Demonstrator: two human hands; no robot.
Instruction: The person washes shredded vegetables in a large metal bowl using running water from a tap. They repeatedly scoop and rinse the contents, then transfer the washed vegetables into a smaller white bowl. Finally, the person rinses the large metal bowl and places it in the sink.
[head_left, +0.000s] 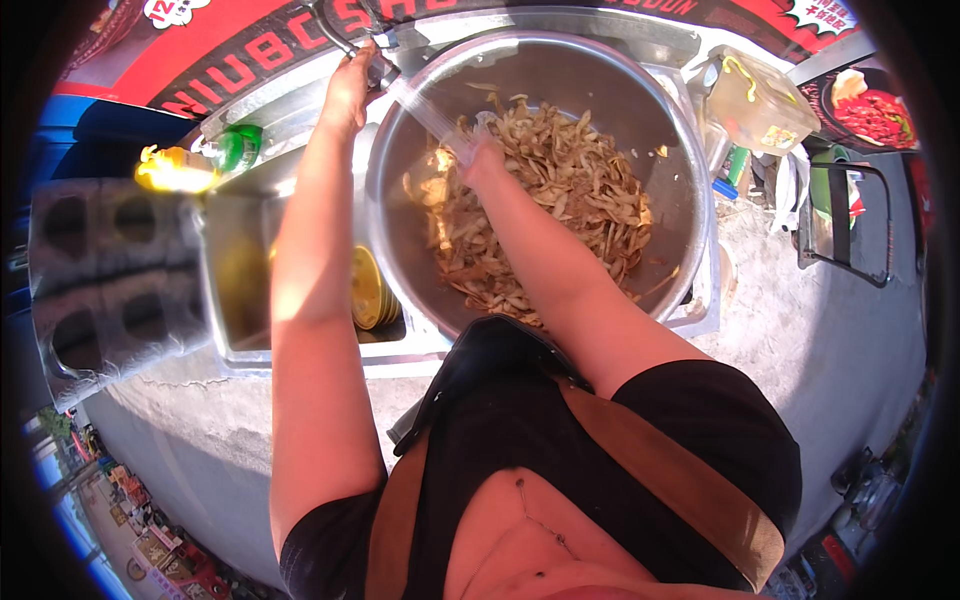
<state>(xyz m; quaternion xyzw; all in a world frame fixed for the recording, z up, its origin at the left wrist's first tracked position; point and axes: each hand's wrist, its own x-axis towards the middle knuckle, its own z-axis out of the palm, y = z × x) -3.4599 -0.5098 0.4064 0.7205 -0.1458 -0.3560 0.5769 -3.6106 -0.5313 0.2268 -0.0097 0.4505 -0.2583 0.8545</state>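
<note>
A large round steel basin (660, 300) rests over the sink unit before me. Inside lies a heap of pale brown, elongated food pieces (570, 180). My left hand (349, 90) is at the far left of the basin, gripping the dark spray head (383, 70) of a faucet. From it a wide stream of water (427, 112) runs down into the basin. My right hand (484, 156) reaches into the basin at the heap's far left side, with the water falling on it. Spray and blur hide its fingers, so whether they hold any pieces is unclear.
Stacked yellow bowls (367, 289) sit in the sink compartment left of the basin. Behind that compartment are a green bottle (240, 148) and a yellow bottle (176, 169). A translucent plastic container (757, 109) stands to the right, near a folding metal-framed stool (847, 255).
</note>
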